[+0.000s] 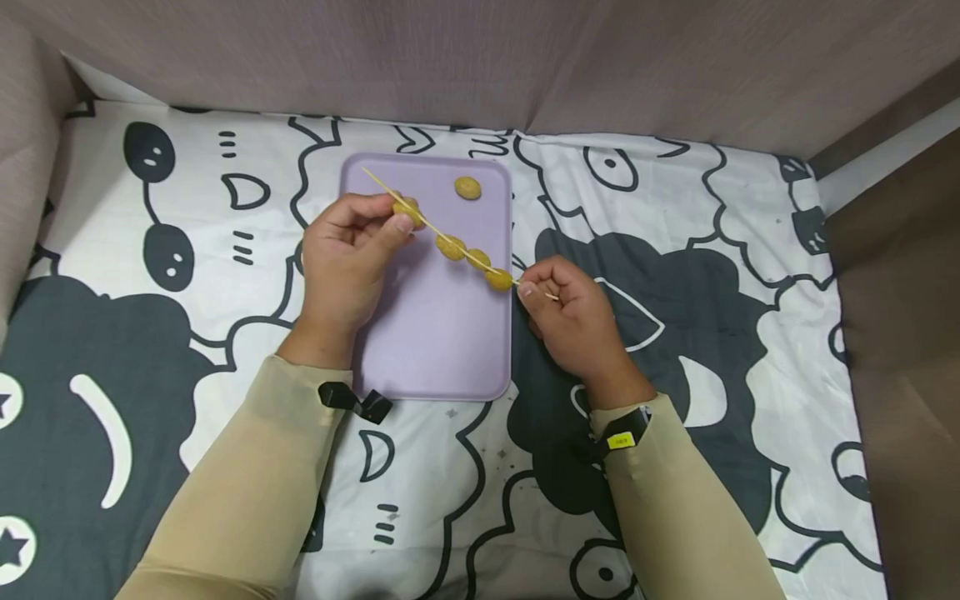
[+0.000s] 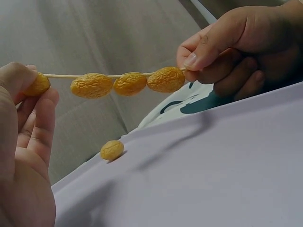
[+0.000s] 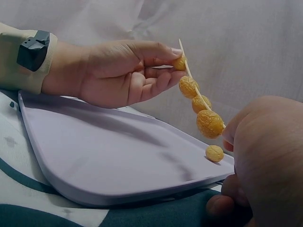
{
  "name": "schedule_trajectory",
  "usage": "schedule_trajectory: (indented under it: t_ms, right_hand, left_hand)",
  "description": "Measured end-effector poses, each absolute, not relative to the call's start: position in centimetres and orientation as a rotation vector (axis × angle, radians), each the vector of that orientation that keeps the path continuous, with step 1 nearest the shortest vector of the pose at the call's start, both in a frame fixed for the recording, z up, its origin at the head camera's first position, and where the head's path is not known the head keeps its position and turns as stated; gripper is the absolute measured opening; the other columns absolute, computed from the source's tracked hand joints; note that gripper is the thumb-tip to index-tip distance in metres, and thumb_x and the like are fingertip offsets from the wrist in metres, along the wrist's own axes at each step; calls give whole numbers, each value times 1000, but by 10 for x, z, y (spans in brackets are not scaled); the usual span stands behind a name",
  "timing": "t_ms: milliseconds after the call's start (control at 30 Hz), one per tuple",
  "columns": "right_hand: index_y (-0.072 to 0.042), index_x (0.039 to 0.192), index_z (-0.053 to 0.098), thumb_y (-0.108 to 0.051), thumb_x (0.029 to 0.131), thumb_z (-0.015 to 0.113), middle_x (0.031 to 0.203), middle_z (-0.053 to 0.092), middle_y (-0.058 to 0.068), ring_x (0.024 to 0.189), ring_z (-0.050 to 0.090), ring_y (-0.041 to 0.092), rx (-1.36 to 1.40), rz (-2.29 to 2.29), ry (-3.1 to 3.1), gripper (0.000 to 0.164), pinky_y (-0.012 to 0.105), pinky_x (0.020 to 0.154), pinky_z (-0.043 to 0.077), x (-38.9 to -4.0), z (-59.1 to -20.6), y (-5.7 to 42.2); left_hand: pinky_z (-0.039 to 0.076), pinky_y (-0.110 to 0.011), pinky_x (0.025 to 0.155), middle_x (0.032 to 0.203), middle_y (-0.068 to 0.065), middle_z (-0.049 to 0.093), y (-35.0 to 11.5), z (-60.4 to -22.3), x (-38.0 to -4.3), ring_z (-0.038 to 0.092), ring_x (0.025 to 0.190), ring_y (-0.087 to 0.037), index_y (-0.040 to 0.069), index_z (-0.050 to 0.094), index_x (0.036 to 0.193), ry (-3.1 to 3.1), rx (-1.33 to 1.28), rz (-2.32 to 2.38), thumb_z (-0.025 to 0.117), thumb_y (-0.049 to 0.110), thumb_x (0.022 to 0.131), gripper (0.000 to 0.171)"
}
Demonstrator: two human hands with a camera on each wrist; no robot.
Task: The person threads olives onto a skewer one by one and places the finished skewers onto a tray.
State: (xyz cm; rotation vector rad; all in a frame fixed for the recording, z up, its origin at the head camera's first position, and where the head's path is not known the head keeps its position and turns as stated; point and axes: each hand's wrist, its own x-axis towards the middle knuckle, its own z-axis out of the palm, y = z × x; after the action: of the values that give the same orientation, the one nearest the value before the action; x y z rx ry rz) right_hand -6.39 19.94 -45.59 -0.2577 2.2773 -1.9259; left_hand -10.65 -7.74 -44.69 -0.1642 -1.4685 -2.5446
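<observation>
A thin wooden skewer slants over the lilac tray, its pointed end up and to the left. My right hand pinches its lower end between thumb and fingers. Three wrinkled yellow fruits, like dried dates, sit threaded side by side along it: one at the right, one in the middle and one at the left. My left hand pinches a fourth fruit near the tip, partly hidden by the fingers in the left wrist view. Another fruit lies loose on the tray.
The tray rests on a white and dark grey cartoon-print cloth. Behind it rises a brownish fabric wall, with more panels at the left and right sides. Each wrist wears a black strapped device.
</observation>
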Motion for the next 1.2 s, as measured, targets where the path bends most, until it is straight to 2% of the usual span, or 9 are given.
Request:
schedule_trajectory:
  t_ms: [167, 333, 467, 600, 800, 1200]
  right_hand:
    - [6, 110, 64, 0, 110, 64, 64, 50, -3, 53, 48, 16, -254, -1930, 2271, 6, 27, 48, 41, -64, -455, 199]
    - [7, 110, 64, 1, 110, 64, 64, 50, -3, 52, 47, 15, -256, -1928, 2274, 5, 27, 48, 40, -64, -456, 199]
    - [7, 109, 64, 2, 109, 64, 64, 49, -3, 52, 47, 15, -269, -1933, 2272, 5, 26, 47, 40, -64, -456, 199]
    - [7, 110, 64, 2, 109, 64, 63, 49, -3, 52, 47, 15, -283, -1940, 2266, 5, 27, 47, 39, -64, -455, 199]
    - [7, 110, 64, 2, 110, 65, 63, 49, -2, 52, 47, 16, -285, -1941, 2266, 5, 27, 47, 40, -64, -456, 199]
    - [7, 110, 64, 1, 110, 65, 64, 49, -3, 53, 47, 16, -286, -1937, 2272, 6, 27, 48, 40, -64, -456, 199]
  left_hand:
    - [71, -25, 86, 106, -4, 85, -78, -449, -106, 83, 94, -13, 12, 79, 106, -1506, -185, -2533, 70, -21, 96, 36]
    - [71, -27, 87, 106, -4, 86, -78, -452, -106, 83, 94, -14, 12, 79, 107, -1530, -205, -2521, 82, -7, 97, 22]
    - [71, -27, 87, 106, -4, 86, -78, -452, -105, 83, 94, -13, 12, 79, 108, -1550, -215, -2513, 86, -1, 96, 18]
    - [71, -26, 88, 107, -3, 86, -78, -452, -105, 83, 95, -13, 12, 79, 108, -1569, -214, -2515, 83, -5, 97, 21]
    - [71, -26, 89, 108, -2, 86, -78, -449, -104, 83, 96, -12, 13, 79, 108, -1586, -206, -2522, 72, -18, 96, 34]
    - [70, -24, 87, 108, 0, 86, -76, -447, -102, 82, 96, -10, 13, 77, 106, -1624, -179, -2523, 70, -22, 96, 38]
